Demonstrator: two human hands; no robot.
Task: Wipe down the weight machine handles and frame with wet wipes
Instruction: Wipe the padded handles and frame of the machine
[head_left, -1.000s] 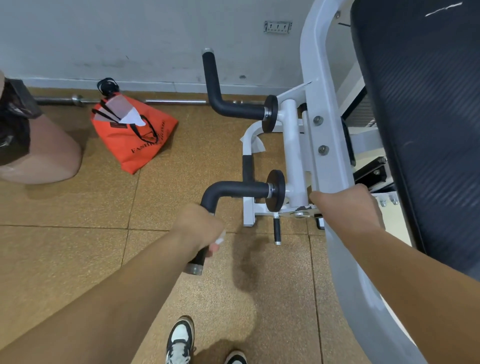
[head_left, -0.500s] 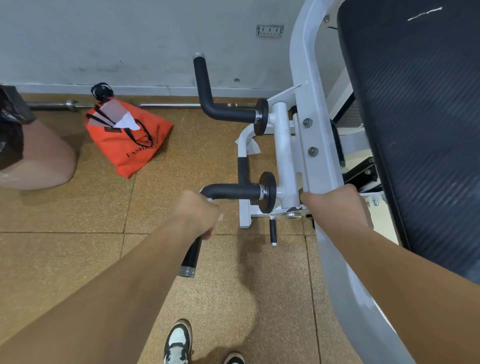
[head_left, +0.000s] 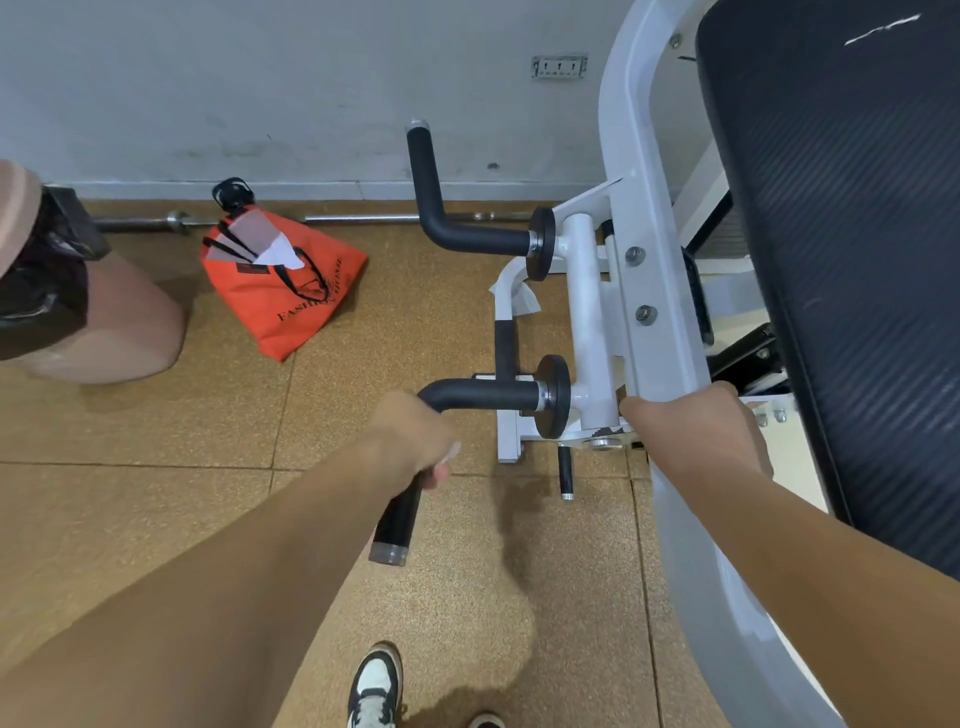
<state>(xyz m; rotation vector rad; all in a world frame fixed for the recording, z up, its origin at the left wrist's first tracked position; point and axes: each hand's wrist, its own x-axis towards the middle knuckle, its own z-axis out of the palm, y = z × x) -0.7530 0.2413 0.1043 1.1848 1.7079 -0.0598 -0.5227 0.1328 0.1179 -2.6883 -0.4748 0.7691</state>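
Note:
The weight machine has a white frame (head_left: 628, 171) and two bent black handles. My left hand (head_left: 413, 441) grips the near handle (head_left: 488, 395) just below its bend, with a sliver of white wet wipe (head_left: 451, 453) showing under the fingers. The handle's capped end (head_left: 389, 540) sticks out below my fist. My right hand (head_left: 696, 431) grips the white frame bar beside the black back pad (head_left: 852, 260). The far handle (head_left: 431, 197) stands free, pointing up towards the wall.
An orange tote bag (head_left: 291, 286) lies on the cork-coloured floor, with a barbell (head_left: 171, 222) along the wall behind it. Another person's leg (head_left: 104, 322) is at the left edge. My shoe (head_left: 375, 686) is below. A white paper scrap (head_left: 522, 301) hangs on the machine base.
My left hand has slid up the near handle from its lower grip towards the bend. My right hand has stayed on the frame. The view shifted slightly.

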